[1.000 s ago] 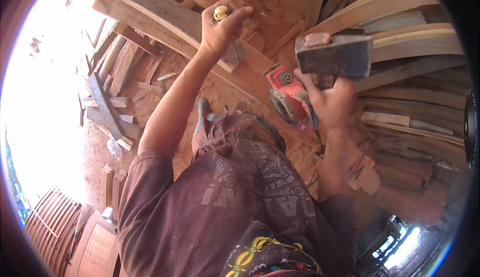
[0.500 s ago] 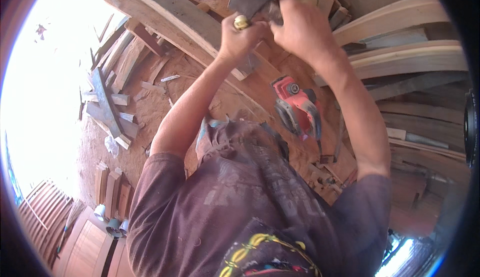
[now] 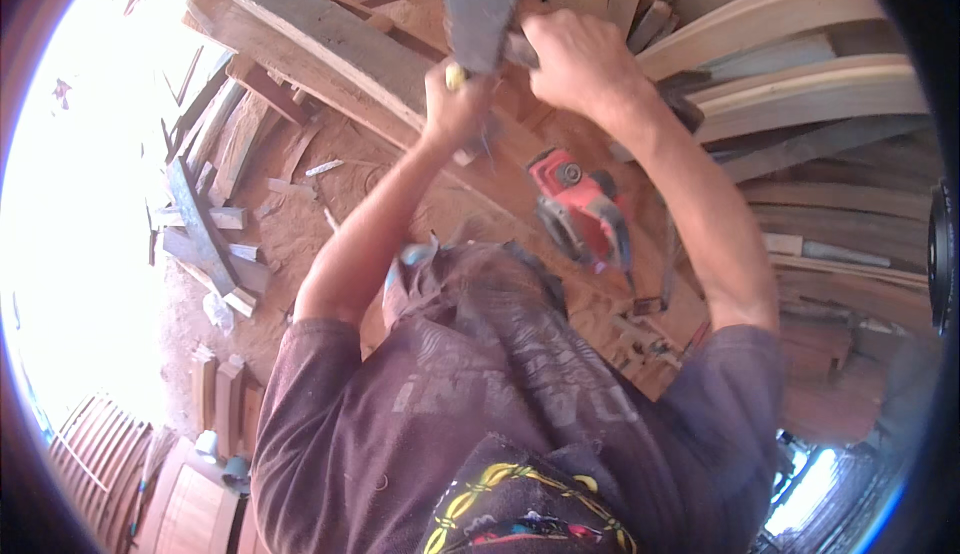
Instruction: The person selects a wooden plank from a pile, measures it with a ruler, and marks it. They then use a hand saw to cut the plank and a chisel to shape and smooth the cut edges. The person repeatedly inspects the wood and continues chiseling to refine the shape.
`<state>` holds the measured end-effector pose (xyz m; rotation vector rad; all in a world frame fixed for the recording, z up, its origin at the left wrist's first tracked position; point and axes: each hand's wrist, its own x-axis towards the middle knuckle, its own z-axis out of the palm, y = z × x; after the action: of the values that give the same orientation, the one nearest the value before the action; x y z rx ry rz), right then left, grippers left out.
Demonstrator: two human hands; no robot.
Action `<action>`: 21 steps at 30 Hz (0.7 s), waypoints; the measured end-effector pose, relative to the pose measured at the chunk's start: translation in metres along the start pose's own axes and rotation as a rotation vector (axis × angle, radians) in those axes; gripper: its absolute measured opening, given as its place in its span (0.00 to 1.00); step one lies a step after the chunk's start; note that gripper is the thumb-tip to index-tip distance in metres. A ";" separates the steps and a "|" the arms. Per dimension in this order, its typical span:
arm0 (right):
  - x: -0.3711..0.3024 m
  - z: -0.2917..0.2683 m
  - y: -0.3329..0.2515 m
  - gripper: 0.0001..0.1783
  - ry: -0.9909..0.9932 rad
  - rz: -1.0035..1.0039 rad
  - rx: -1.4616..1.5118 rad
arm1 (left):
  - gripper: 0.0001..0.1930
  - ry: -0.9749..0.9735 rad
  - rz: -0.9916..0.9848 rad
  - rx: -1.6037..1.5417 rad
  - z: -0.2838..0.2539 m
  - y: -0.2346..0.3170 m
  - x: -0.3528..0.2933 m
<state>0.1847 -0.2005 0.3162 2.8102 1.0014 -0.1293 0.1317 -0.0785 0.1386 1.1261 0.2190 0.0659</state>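
My right hand (image 3: 582,62) is wrapped round the dark handle of a hatchet, whose end shows behind my wrist. The hatchet's broad grey blade (image 3: 480,16) stands out to the left, its lower part right by the top of my left hand. Closed in a fist, my left hand (image 3: 457,112) grips a slim tool with a round yellow end (image 3: 455,77); its kind is hidden by the fingers. Below the hands, a red power tool (image 3: 580,199) with a dark grip rests on a wooden plank (image 3: 500,194).
Thick timber beams (image 3: 320,44) lie at the upper left. Long curved boards (image 3: 810,99) are stacked on the right. Wood offcuts (image 3: 205,219) litter the sawdust-covered ground (image 3: 290,179) at left. Slatted panels (image 3: 100,459) stand at the lower left.
The hatchet blade has come down and left to the top of my left hand, showing more of its flat face. My left hand sits a little lower. The view has shifted slightly.
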 end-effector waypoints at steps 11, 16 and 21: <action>-0.141 0.050 0.024 0.24 0.230 0.557 0.860 | 0.16 0.126 0.069 -0.118 -0.056 0.067 -0.011; -0.250 0.127 0.030 0.21 0.153 1.056 1.122 | 0.15 0.179 0.050 0.454 -0.057 0.078 -0.042; -0.345 0.179 0.040 0.24 0.254 1.458 1.238 | 0.21 -0.128 0.237 1.164 -0.045 0.040 -0.055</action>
<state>-0.0621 -0.4767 0.1908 3.6340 -1.8768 -0.2366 0.0708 -0.0300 0.1636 2.3061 -0.0190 0.0775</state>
